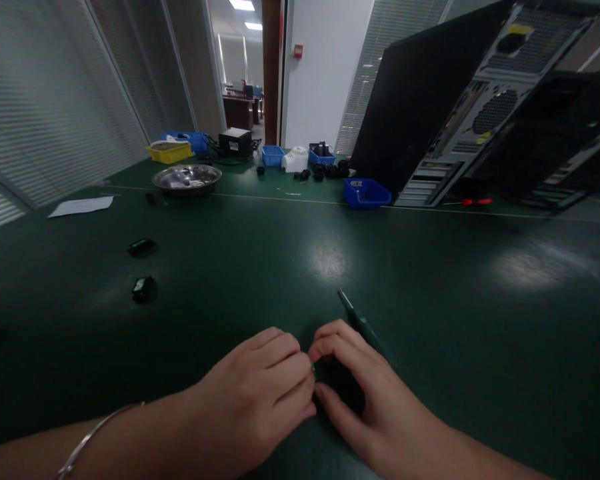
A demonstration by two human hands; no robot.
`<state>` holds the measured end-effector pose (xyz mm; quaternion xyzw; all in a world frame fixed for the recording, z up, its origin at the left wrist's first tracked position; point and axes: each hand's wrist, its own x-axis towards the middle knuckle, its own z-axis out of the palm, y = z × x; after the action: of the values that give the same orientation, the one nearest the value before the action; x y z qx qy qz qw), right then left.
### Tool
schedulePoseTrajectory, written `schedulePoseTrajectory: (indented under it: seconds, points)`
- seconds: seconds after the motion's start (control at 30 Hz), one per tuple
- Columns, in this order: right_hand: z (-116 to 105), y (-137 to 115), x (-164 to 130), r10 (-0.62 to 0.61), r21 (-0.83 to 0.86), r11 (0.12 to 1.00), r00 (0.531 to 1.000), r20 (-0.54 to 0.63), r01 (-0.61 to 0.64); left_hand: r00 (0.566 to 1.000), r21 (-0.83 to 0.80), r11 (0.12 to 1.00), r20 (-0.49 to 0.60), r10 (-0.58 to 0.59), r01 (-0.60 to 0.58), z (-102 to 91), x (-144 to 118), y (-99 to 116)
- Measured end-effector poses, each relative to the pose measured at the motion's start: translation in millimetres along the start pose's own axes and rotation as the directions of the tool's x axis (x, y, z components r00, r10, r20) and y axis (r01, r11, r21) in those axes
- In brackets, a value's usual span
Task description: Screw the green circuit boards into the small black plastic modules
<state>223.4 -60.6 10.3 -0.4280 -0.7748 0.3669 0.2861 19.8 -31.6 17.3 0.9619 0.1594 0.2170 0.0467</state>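
My left hand is closed, its fingers curled inward over something they hide. Against its fingertips, my right hand makes a pinch with thumb and forefinger. A sliver of a small green piece shows between the two hands; most of it is covered, so its kind cannot be told. Just beyond my right hand lies a screwdriver with a dark green handle, its metal tip pointing away and to the left. Its handle end reaches near the right knuckles.
Two small black parts lie at the left on the green table. Farther back stand a metal bowl, a paper sheet, a yellow tray and a blue bin. A large black computer case rises at the right.
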Motion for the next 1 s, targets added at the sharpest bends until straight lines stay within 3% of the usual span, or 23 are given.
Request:
schedulePoseTrajectory:
  seconds: [0.37, 0.63, 0.8, 0.9, 1.0]
  points:
    - [1.0, 2.0, 1.2, -0.027, -0.023, 0.999, 0.999, -0.017, 0.026, 0.995, 0.132, 0.989, 0.082, 0.060, -0.071, -0.1, 1.0, 10.5]
    - [1.9, -0.5, 0.4, -0.033, -0.052, 0.998, 0.999, -0.023, 0.031, 1.000, 0.129, 0.992, -0.018, 0.015, -0.012, 9.1, 2.5, 14.1]
    - [-6.2, -4.8, 0.3, -0.107, -0.107, 0.988, 0.994, 0.004, 0.107, 1.000, 0.119, 0.993, 0.016, -0.015, 0.013, 10.0, 5.3, 12.6]
    - [-23.1, -2.0, 1.9, -0.210, -0.294, 0.940, 0.972, -0.108, 0.170, 0.995, 0.080, 0.995, 0.081, -0.059, 0.053, 8.2, 6.3, 10.7]
    - [-40.5, 7.8, 4.4, -0.181, -0.469, 0.883, 0.940, -0.289, 0.026, 0.994, 0.010, 0.997, 0.087, -0.073, 0.072, 6.5, 5.0, 5.9]
